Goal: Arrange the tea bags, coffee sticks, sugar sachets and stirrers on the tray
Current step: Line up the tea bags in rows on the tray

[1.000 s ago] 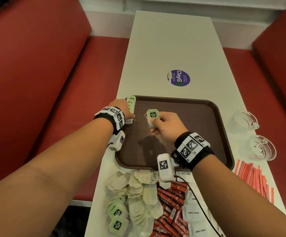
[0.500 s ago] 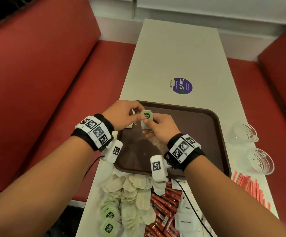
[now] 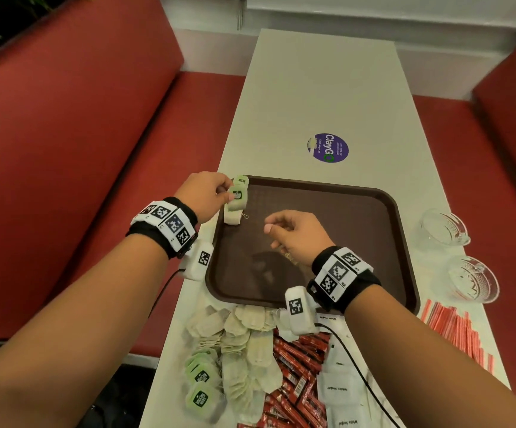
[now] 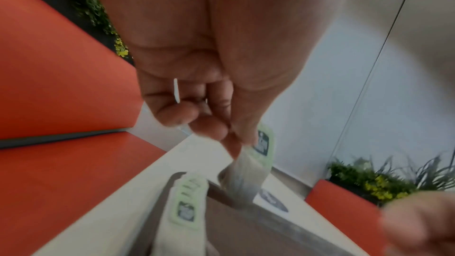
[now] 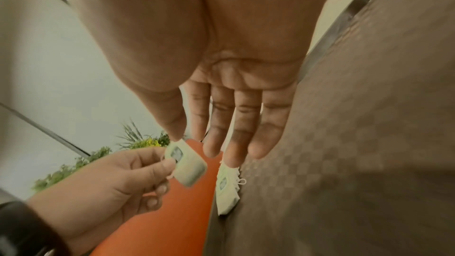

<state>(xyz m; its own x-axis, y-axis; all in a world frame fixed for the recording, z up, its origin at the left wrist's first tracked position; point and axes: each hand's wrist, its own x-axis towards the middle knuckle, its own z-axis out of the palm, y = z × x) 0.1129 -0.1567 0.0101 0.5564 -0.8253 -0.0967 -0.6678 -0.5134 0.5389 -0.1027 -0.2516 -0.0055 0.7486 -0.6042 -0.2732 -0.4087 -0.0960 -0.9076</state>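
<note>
A brown tray (image 3: 383, 242) lies on the white table. My left hand (image 3: 208, 193) pinches a green-tagged tea bag (image 3: 237, 199) (image 5: 187, 164) just above the tray's far left corner, over a short row of tea bags (image 3: 240, 181) (image 5: 227, 188) lying along the left rim. The held tea bag (image 4: 242, 176) dangles from my thumb and fingers. My right hand (image 3: 290, 233) hovers over the middle of the tray with its fingers (image 5: 231, 124) straight and nothing in it.
Near me lie a heap of tea bags (image 3: 235, 350), red coffee sticks (image 3: 296, 375), white sugar sachets (image 3: 340, 393) and red-striped stirrers (image 3: 457, 332). Two glass cups (image 3: 441, 227) stand right of the tray. Red benches flank the table.
The tea bag has passed from my right hand to my left, which carried it left to the row at the tray's corner. My right hand let go and drew back, fingers straightened.
</note>
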